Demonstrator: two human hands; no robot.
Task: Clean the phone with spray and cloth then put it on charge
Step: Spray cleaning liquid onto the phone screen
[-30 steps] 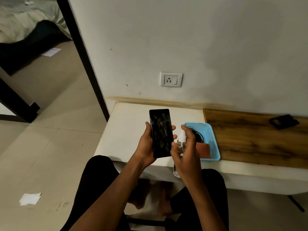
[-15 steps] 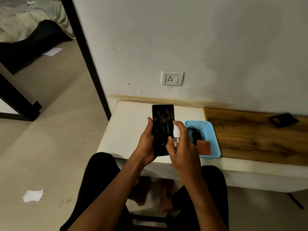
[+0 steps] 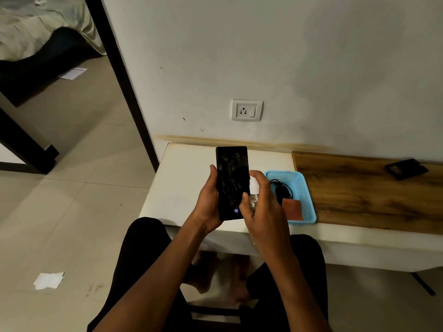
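Note:
My left hand holds a black phone upright above the white table, its smudged screen facing me and a small fingerprint icon lit near the bottom. My right hand grips a small clear spray bottle with a white nozzle right beside the phone's right edge, index finger on top of the nozzle. A brown cloth and a black charger cable lie in the blue basket. A white wall socket sits above the table.
The white table joins a wooden board on the right, with a dark wallet-like object near the wall. My knees are under the table's front edge. Tiled floor with a scrap of paper lies to the left, past a dark door frame.
The phone has lifted slightly and the spray bottle has moved left, close against its right edge. A fingerprint icon now glows on the screen.

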